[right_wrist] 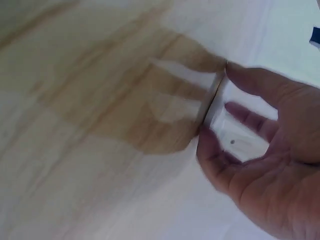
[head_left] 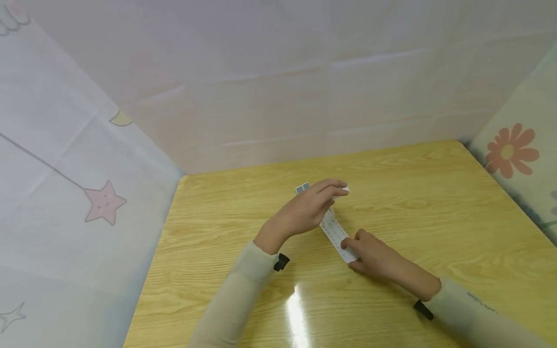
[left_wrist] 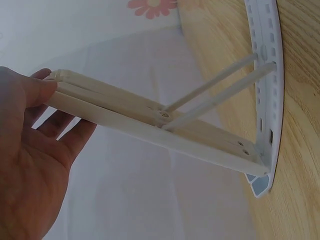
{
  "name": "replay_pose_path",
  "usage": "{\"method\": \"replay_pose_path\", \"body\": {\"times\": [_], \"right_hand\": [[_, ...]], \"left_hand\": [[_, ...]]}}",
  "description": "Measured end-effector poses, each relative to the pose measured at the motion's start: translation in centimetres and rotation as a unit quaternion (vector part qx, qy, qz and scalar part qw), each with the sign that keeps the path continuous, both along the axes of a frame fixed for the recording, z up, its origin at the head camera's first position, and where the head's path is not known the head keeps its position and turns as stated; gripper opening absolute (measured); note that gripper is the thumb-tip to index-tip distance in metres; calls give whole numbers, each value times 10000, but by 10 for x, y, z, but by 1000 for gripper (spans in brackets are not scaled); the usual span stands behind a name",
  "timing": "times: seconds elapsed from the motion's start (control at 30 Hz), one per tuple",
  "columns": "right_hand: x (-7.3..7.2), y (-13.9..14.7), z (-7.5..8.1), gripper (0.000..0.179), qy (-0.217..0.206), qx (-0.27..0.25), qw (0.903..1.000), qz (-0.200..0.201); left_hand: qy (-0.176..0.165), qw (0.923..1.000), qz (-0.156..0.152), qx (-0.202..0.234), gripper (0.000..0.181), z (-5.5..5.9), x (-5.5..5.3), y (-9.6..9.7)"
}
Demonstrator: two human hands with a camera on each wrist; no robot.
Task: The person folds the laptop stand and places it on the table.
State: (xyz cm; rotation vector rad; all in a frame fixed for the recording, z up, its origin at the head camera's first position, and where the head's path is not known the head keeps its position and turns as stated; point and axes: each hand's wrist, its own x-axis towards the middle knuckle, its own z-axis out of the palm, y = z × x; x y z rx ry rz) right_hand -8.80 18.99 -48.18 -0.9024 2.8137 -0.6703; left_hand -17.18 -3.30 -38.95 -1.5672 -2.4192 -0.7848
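A white folding stand (head_left: 334,233) lies slantwise on the table, its slotted base flat and its hinged arm (left_wrist: 120,127) raised at an angle. Two thin struts (left_wrist: 215,100) link the arm to the base in the left wrist view. Blue-grey pads (head_left: 302,188) show at the hinge end. My left hand (head_left: 306,209) pinches the arm's free end between thumb and fingers, above the base. At the base's near end, my right hand (head_left: 375,253) grips its edges. In the right wrist view, the right hand's (right_wrist: 280,145) thumb and a finger touch the stand's end (right_wrist: 214,102).
The wood-grain table (head_left: 209,270) carries a bright light reflection near its front. Pale printed sheets (head_left: 270,92) enclose its back and sides, with a pink star (head_left: 105,203) on the left and a red flower (head_left: 512,151) on the right.
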Motion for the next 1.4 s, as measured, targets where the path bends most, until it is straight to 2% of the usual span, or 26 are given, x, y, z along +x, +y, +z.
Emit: {"method": "replay_pose_path", "body": {"times": [0.17,0.37,0.6,0.67,0.93,1.07,1.4], "right_hand": [[0,0,-1,29,-194,-126,9996,155],[-2,-4,-5,29,68,13,9997,239],[1,-12,-5,32,465,10,9986,256],[2,-14,-4,33,525,-6,9984,211],[9,-34,-3,32,207,-59,9997,-67],[12,-40,0,32,198,85,9995,-226],[12,-48,-4,34,235,189,9986,-428]], "left_hand": [[-45,9999,28,92,31,0,3,-6],[-161,9994,127,295,28,-1,5,-11],[-41,9985,31,553,25,0,2,-13],[-36,9982,-15,600,25,1,2,-14],[-203,9974,-102,685,24,0,0,-18],[-433,9958,-122,803,23,-2,-1,-20],[-606,9933,-273,944,23,-3,-6,-26]]}}
